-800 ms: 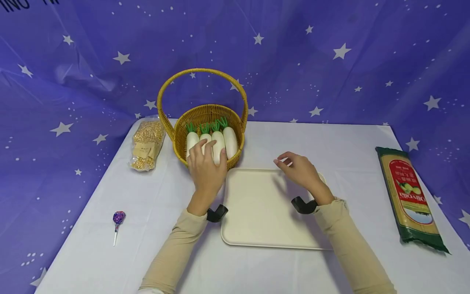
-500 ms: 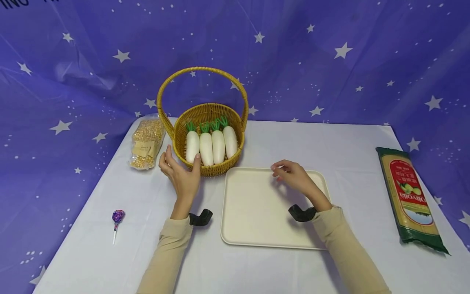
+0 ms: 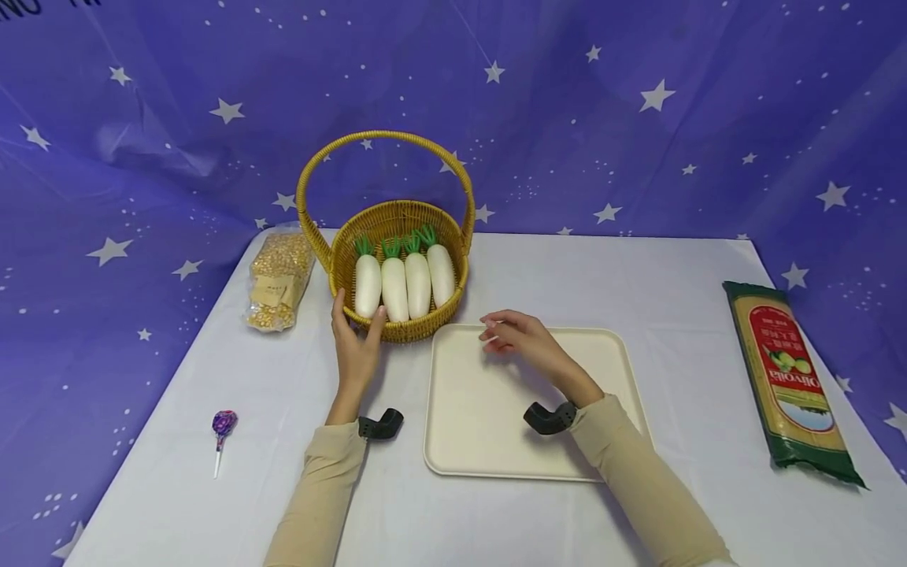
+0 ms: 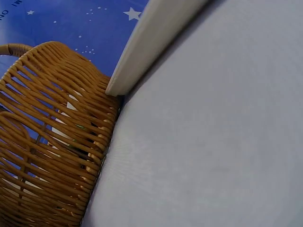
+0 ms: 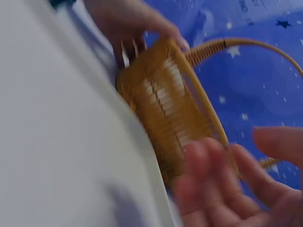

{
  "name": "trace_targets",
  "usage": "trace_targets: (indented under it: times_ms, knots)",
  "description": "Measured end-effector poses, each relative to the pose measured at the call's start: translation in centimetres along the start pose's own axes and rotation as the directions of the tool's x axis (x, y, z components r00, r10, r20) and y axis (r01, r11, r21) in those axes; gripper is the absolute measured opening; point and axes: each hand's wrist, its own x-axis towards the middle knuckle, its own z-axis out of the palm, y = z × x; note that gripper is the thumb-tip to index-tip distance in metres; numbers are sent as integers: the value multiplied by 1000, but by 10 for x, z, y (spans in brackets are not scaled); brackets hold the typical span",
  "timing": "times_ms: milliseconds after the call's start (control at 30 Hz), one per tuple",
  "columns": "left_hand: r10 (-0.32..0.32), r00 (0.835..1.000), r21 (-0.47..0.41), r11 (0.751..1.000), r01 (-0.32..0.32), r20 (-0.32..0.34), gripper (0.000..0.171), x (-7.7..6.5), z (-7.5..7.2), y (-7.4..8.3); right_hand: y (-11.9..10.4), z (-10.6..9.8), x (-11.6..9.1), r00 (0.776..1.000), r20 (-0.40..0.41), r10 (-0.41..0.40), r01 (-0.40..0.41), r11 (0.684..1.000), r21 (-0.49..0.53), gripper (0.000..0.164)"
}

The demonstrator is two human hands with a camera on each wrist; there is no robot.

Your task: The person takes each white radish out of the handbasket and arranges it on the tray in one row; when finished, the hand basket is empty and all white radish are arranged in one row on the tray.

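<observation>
Fingers [image 3: 339, 313] of left hand [image 3: 357, 361] at basket [image 3: 431, 325]

These fingers are nearly straight, with the thumb standing well away from them; they are laid against the near left side of the basket, touching it. The right hand [image 3: 523, 342] has its fingers loosely bent and holds nothing; it is above the tray [image 3: 482, 429], at the near right of the basket. Inside the basket lie four white radishes [image 3: 418, 285] side by side, green tops towards its far side. The tray lies just beside the basket. Left of the basket is a bag of corn [image 3: 281, 276]; farther left and nearer, a lollipop [image 3: 223, 425]. Well apart, to its right, lies a long packet [image 3: 790, 370].
</observation>
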Motion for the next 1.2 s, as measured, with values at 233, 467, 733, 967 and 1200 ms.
trace_targets:
  times_ms: [233,467,733,967,1200]
  knots:
    - [32,999,-31,999,-32,0,72,-7,-4,26,-30,37,44,965,-140,-220,258,880,399,41]
    - [43,999,-29,999,-43,-4,71,-8,-3,31,-53,57,96,923,-305,-233,336,875,349,42]
    - [60,997,32,998,-59,-47,73,5,3,-10,-70,62,123,920,-391,-9,-7,999,-40,57]
    - [50,997,55,997,-46,-62,73,1,4,-12,-78,69,126,920,-376,111,-195,962,-193,65]
    - [43,997,53,998,-39,-66,73,2,4,-11,-81,76,131,893,-407,193,-290,938,-190,75]
